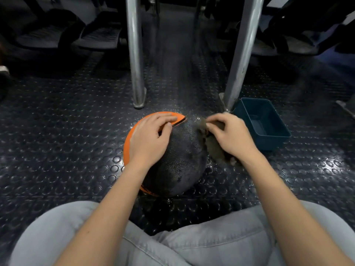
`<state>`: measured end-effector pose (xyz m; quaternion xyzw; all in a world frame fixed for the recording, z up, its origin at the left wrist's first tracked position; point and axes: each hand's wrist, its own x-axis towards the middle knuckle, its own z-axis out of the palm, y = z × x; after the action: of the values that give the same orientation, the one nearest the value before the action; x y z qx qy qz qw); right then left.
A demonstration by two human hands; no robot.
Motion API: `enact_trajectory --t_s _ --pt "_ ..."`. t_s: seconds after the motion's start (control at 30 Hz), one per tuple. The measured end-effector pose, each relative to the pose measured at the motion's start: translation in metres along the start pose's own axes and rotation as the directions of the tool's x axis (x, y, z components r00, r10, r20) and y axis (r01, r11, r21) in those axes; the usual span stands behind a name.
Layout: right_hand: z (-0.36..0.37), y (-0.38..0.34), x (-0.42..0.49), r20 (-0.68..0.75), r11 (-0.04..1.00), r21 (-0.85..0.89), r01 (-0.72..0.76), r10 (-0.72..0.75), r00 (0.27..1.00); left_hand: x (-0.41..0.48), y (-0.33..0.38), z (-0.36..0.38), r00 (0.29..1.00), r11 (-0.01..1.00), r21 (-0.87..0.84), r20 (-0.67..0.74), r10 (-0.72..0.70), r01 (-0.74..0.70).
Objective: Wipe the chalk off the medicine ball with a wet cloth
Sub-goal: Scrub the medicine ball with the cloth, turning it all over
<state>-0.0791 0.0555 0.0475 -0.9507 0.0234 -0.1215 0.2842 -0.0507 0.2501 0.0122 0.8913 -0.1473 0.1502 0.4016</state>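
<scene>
On the studded floor (57,131), left hand (148,139) lies spread on the medicine ball (178,166); right hand (232,135) grips the cloth (213,144) against it.

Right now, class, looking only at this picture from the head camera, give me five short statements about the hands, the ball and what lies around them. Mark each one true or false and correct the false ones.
1. The left hand rests on top of the medicine ball. True.
2. The right hand grips a cloth against the ball's right side. True.
3. The teal tub stands to the left of the ball. False: it stands to the right, beside a metal post.
4. The ball is orange all over. False: it is part orange, part black.
5. The ball lies on a studded floor. True.
</scene>
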Motion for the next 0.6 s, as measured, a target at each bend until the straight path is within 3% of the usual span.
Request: enact_trajectory --t_s 0.07,0.13,0.23,0.33,0.4,0.5,0.6 --pt "0.003 -0.027 -0.004 -0.041 0.978 0.082 0.193 -0.191 0.981 -0.002 -0.003 -0.001 1.0 1.0 -0.012 -0.017 0.016 -0.016" --pt "0.011 -0.042 -0.01 0.049 0.952 0.077 0.297 -0.301 0.952 -0.003 -0.004 -0.002 0.999 0.999 -0.002 -0.003 0.036 -0.036" --pt "0.016 -0.023 -0.003 0.054 0.98 0.037 0.195 -0.197 0.979 -0.002 0.0 0.001 0.996 0.996 0.04 0.043 0.077 -0.079" --pt "0.006 0.001 0.002 0.029 0.973 -0.231 0.014 -0.007 1.0 -0.003 0.005 0.003 0.994 0.993 0.06 0.055 0.096 -0.099" --pt "-0.004 0.003 0.004 0.005 0.989 -0.14 0.042 -0.042 0.999 -0.004 0.004 0.002 0.994 0.994 0.05 0.043 0.098 -0.1" --pt "-0.015 -0.016 0.003 -0.033 0.973 0.021 0.228 -0.227 0.973 -0.004 -0.001 0.0 0.991 0.992 0.006 0.037 0.128 -0.129" --pt "-0.004 -0.025 -0.001 0.079 0.933 0.178 0.312 -0.33 0.941 -0.003 -0.005 -0.001 0.985 0.985 -0.031 0.032 0.17 -0.169"
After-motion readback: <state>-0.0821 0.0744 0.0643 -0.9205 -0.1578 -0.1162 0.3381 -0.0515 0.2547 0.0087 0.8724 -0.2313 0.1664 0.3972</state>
